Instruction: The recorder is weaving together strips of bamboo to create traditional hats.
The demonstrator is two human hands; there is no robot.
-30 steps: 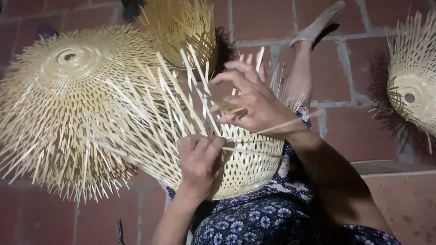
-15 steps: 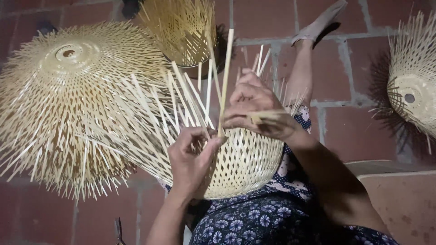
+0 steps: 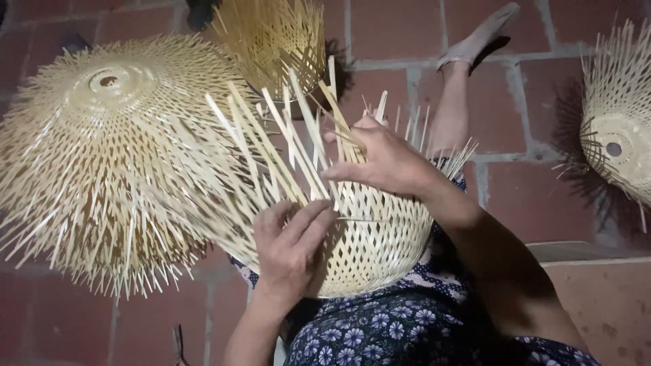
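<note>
While the half-woven bamboo basket (image 3: 369, 247) rested on the person's lap, against the blue floral fabric (image 3: 400, 332), its lattice wall faced the camera and its loose strips (image 3: 285, 146) fanned up and to the left from the unfinished rim. Whether anything lay inside it could not be told, as only its outer weave showed. The left hand (image 3: 291, 247) lay flat against the basket's side, fingers nearly straight and pressed on the weave, gripping nothing. The right hand (image 3: 380, 159) sat at the rim, its fingers curled and pinched round a few upright strips.

Just beside the basket on the left, a large woven bamboo dome (image 3: 102, 149) lay mouth-down on the red brick floor (image 3: 529, 95), spiky strip ends all round its edge. Another unfinished basket (image 3: 278, 41) stood behind, near the top, open weave showing nothing within. A third woven piece (image 3: 620, 135) lay well apart at the right edge. A bare leg ending in a grey-socked foot (image 3: 478, 41) stretched out beyond the right hand.
</note>
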